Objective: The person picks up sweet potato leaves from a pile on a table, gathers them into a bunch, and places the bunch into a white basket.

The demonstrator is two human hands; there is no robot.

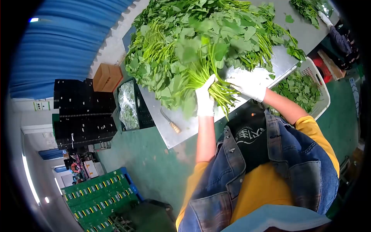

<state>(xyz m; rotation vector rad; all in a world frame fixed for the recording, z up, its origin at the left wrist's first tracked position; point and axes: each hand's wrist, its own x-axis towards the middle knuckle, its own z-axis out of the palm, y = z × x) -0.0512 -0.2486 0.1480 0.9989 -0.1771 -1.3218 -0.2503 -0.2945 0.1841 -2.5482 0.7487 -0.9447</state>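
Observation:
My left hand (205,96), in a white glove, is closed around the stems of a bunch of leafy greens (205,79). The bunch is held over the near edge of the metal table (170,133), its leaves pointing away from me and its stem ends to the right. My right hand (249,86), also gloved, is beside those stem ends with its fingers stretched toward them; glare blurs the fingertips. Beyond both hands lies a large heap of the same greens (162,50). A knife with a wooden handle (175,127) rests on the table to the left.
A white plastic basket (324,94) of greens stands right of the table. To the left are a cardboard box (107,78), black crates (83,98) and a dark crate with a plastic-wrapped bundle (127,106). Green crates (100,197) are stacked behind. Another person's gloved hand (325,18) works at far right.

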